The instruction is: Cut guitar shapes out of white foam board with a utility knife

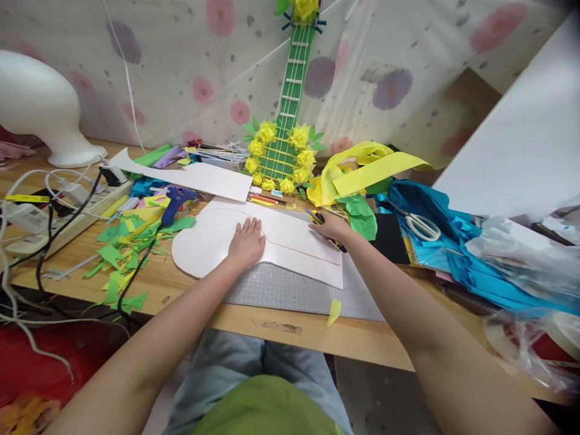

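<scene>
A white foam board [212,232] with one rounded end lies over the grey cutting mat [290,290], and a thin reddish line runs along it. My left hand [247,244] is spread flat on the board near its middle, holding nothing. At the board's right part, my right hand [333,228] is closed around a black and yellow utility knife [318,217], whose tip points to the far left. My fingers partly cover the knife, and I cannot tell whether its blade touches the board.
A green paper guitar [290,103] with yellow flowers leans at the back. On the left are a blue glue gun [176,202], paper scraps [122,248], a power strip [72,211] with cables and a foam head [43,103]. Scissors [422,226] lie right, on blue paper [471,260].
</scene>
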Available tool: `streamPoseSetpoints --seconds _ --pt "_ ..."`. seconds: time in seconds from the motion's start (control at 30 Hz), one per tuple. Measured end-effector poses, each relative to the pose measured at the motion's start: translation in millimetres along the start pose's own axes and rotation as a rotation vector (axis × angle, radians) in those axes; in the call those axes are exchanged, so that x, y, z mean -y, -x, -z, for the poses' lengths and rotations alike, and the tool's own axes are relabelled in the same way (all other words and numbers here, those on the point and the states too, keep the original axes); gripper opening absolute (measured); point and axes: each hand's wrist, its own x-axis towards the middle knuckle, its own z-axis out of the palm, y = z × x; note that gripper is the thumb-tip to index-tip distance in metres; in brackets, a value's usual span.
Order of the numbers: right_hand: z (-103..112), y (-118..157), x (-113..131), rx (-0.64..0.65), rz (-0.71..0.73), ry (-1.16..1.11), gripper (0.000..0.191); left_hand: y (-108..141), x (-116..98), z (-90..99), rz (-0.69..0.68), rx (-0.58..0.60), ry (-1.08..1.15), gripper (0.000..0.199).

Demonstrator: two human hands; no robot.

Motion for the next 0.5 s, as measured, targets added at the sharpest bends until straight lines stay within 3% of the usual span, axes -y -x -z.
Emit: streamPoseSetpoints --seconds 0.13,0.3,0.5 --pt "3 -8 8 0.095 -0.004 -0.053 0.045 1 -2 0.7 0.007 0.007 0.01 0.058" --pt "9 -20 12 0.107 -0.082 -0.001 0.047 3 -2 -0.7 0.0 -0.007 0.013 0.06" --pt "12 -24 13 0.098 -0.055 0.034 0.042 2 -1 -4.3 0.034 -0.012 -0.001 0.068"
